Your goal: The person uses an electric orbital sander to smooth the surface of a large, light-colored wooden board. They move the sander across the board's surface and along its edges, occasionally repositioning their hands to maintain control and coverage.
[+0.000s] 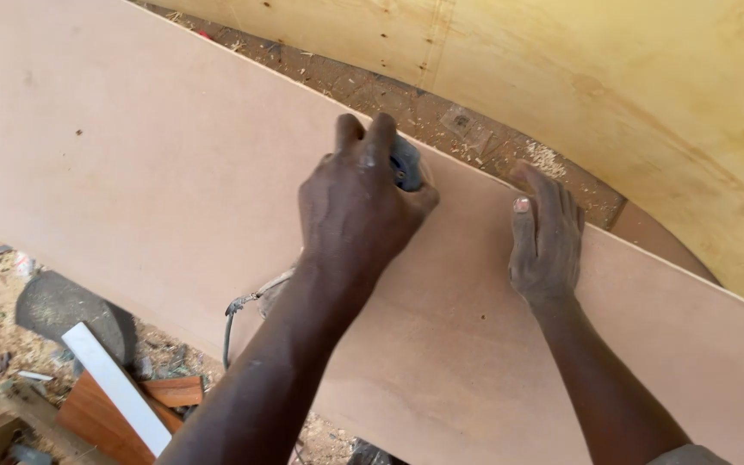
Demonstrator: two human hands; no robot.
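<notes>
The left hand is clenched around a small grey power tool at the far edge of the pale board. Just beside it, the right hand lies spread flat on the board; a slip could bring the tool against those fingers. Below the left hand, the tool's cord might snag.

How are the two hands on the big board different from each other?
The left hand is curled in a fist around a small grey tool, while the right hand holds nothing. The left hand's fingers are bent, but the right hand lies flat with fingers stretched out. The left hand sits a bit farther up the board's edge than the right hand. Both hands rest on the same pinkish-brown board, near its far edge.
</notes>
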